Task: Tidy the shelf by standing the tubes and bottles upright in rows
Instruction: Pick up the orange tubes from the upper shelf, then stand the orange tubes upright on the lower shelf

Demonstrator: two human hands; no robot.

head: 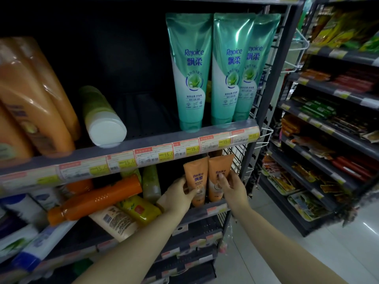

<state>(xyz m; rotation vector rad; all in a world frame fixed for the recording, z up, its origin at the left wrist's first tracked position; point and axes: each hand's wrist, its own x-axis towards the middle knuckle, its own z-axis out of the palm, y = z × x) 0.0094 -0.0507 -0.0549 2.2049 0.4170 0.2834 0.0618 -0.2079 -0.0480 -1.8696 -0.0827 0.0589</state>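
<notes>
Standing upright side by side on the lower shelf (217, 210), the two orange tubes (195, 181) are each pinched: the left hand (180, 193) holds one, the right hand (233, 186) the other.

We see three glossy green plastic tubes (189, 70) catching the light, two smooth orange plastic tubes (209, 177) with a soft sheen, a shiny orange plastic bottle (96, 198), paper price labels (152, 154), and white metal wire racks (264, 83).
</notes>
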